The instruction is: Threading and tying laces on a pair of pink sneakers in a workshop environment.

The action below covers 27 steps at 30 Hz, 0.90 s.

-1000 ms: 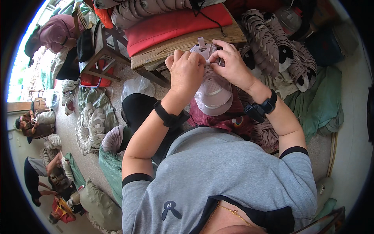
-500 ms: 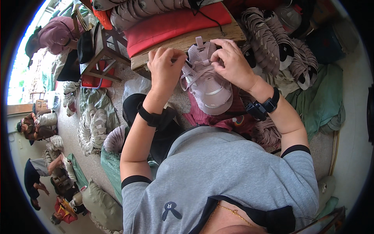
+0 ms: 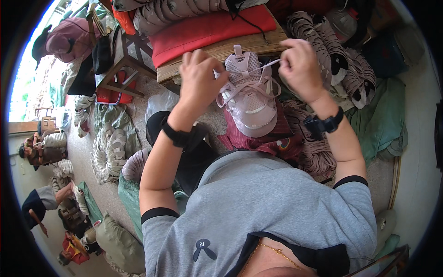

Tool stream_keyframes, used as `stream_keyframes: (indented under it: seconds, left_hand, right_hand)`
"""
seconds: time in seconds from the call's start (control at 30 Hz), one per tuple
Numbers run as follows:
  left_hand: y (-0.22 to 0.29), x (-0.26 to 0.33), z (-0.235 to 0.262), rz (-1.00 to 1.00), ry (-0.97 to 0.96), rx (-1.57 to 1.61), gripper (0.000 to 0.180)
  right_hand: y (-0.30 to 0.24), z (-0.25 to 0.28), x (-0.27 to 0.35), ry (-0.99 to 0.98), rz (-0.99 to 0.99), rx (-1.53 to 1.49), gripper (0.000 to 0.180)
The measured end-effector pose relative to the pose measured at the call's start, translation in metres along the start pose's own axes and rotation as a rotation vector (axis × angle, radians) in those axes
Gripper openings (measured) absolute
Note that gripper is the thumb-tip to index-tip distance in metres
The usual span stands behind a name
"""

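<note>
A pale pink shoe upper lies over dark red striped cloth in front of me, its toe toward my body and its tongue pointing away. Loops of flat pink lace cross it. My right hand pinches a shoelace, drawn taut from the shoe's right side. At the shoe's left edge my left hand is closed, fingers pressed together near the eyelets; what it grips is mostly hidden behind the fingers.
Beyond the shoe stands a wooden bench with a red cloth and stacked uppers. More stacked uppers lie at right by green cloth. At left are a wooden stool, a red basket and several people working.
My right hand has moved right and away from the shoe, pulling the lace taut. My left hand has shifted slightly right and stays by the shoe's left edge.
</note>
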<state>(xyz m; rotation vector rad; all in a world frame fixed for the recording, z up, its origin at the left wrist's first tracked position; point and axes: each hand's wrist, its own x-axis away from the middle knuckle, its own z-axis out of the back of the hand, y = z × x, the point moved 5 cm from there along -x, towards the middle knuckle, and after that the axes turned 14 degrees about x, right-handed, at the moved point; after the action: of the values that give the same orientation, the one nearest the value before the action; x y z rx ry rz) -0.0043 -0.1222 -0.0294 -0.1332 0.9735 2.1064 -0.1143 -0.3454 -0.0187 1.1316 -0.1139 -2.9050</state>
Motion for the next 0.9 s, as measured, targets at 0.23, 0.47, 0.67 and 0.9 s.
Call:
stream_keyframes:
  seconds: [0.23, 0.47, 0.67, 0.9]
  left_hand:
    - [-0.114, 0.034, 0.106, 0.19, 0.462, -0.22, 0.013]
    - [-0.031, 0.041, 0.011, -0.011, 0.225, 0.363, 0.022]
    - [0.004, 0.045, -0.01, -0.066, -0.049, 0.36, 0.027]
    - [0.011, 0.034, -0.018, -0.132, 0.015, 0.485, 0.019]
  right_hand:
    - [0.215, 0.027, 0.085, -0.366, -0.73, 0.623, 0.013]
    - [0.049, -0.011, 0.025, -0.33, -0.325, -0.476, 0.015]
    - [-0.019, -0.013, 0.003, -0.351, -0.12, -0.572, 0.014]
    - [-0.03, -0.024, -0.006, -0.439, -0.119, -0.59, 0.01]
